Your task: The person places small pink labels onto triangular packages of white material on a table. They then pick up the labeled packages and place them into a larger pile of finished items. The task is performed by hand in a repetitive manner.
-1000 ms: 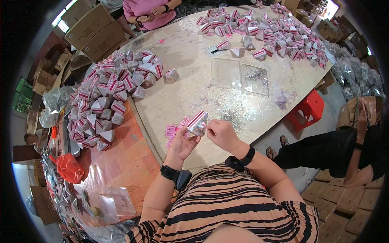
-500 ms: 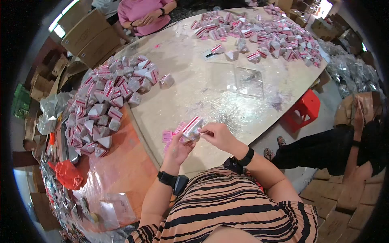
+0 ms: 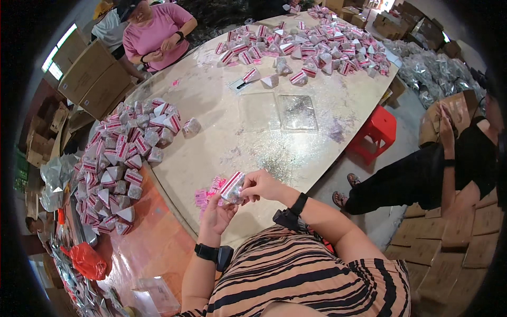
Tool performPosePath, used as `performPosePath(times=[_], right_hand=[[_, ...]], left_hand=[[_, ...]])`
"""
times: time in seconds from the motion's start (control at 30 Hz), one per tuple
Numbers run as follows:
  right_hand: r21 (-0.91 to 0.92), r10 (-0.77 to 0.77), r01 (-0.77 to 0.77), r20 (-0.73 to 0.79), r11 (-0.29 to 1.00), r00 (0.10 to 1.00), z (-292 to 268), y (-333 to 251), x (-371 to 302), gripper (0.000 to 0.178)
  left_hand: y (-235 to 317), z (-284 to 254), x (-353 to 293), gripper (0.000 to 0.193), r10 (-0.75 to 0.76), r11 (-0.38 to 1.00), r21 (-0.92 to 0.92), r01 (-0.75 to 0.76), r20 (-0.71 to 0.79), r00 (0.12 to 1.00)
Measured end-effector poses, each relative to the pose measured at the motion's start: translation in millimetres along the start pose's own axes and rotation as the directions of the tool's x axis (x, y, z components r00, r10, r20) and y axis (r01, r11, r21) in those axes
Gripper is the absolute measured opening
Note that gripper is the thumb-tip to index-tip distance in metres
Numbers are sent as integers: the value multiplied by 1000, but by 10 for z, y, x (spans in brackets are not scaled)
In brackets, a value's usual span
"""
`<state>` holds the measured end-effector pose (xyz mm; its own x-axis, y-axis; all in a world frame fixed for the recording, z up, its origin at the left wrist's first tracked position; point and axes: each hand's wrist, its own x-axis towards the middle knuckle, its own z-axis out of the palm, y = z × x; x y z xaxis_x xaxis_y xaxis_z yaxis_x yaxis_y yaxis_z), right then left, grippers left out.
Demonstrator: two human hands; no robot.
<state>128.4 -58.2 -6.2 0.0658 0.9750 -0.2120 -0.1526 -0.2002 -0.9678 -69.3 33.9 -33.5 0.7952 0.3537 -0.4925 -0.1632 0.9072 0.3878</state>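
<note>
Between my hands is a small clear packet (image 3: 232, 190) with a red-and-white striped band and silvery contents. My left hand (image 3: 218, 215) is closed on its lower left side, thumb along the edge. My right hand (image 3: 265, 187) pinches its right end, and the fingertips partly cover that end. Pink printed slips (image 3: 203, 198) lie on the table just beyond my left fingers. A large heap of similar striped packets (image 3: 119, 153) rests at the left, and a single packet (image 3: 191, 127) sits beside it.
Another packet heap (image 3: 327, 50) covers the table's far side. Two flat clear trays (image 3: 298, 112) lie mid-table. A red stool (image 3: 376, 134) stands beyond the right edge, near a person in black (image 3: 401, 179). Someone in pink (image 3: 158, 34) stands at the far left. A red bag (image 3: 87, 261) lies at left.
The view has shifted, so the table and heaps appear farther left. Both hands still hold the packet; my right fingers now sit more over its right end. The person in pink shows more fully.
</note>
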Motion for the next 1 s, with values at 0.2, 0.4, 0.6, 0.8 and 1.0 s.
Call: performPosePath(times=[0.2,0.4,0.6,0.8,1.0], right_hand=[[-65,11,-12,-19,998,1000,40,108,62,15],[-149,-46,37,-58,988,997,115,403,111,12],[-278,106,-174,-245,945,964,-543,253,182,10],[-517,-220,-63,-467,854,856,-1506,-516,95,11],[-541,-147,-124,-431,832,890,-1307,-66,7,12]], left_hand=[[-12,-98,26,45,-7,999,41,9,-44,999],[-63,-268,27,54,-109,987,105,125,-148,983],[13,-233,-75,62,-4,937,331,115,-318,948],[56,-524,-148,51,133,921,390,13,-346,929],[-19,-425,-81,29,168,885,466,17,-354,920]])
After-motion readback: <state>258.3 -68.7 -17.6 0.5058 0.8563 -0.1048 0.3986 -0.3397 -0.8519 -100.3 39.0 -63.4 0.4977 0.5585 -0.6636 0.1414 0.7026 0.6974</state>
